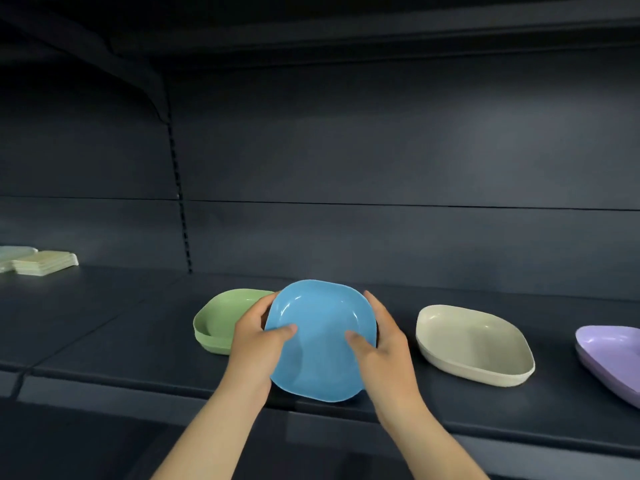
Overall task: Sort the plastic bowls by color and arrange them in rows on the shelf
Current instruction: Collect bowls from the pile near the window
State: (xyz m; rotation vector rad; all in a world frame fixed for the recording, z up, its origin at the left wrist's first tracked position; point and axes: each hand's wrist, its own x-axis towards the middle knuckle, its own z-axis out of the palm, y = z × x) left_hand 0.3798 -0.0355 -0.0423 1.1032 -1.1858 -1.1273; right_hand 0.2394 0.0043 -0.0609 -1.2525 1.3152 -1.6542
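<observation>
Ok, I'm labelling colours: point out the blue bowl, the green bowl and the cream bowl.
blue bowl [320,344]: head view, inner floor.
green bowl [221,318]: head view, inside near its left rim.
cream bowl [474,344]: head view, inner floor.

I see a plain sky-blue rounded-square plastic bowl [320,344], a pale green rounded plastic bowl [221,323], a cream-beige rounded-square plastic bowl [474,344] and a lilac-purple plastic bowl [613,358]. No patterns on any. Dark slate-grey metal shelf [104,323]. Pale yellow-green stack of flat plastic pieces [45,263] far left.
</observation>
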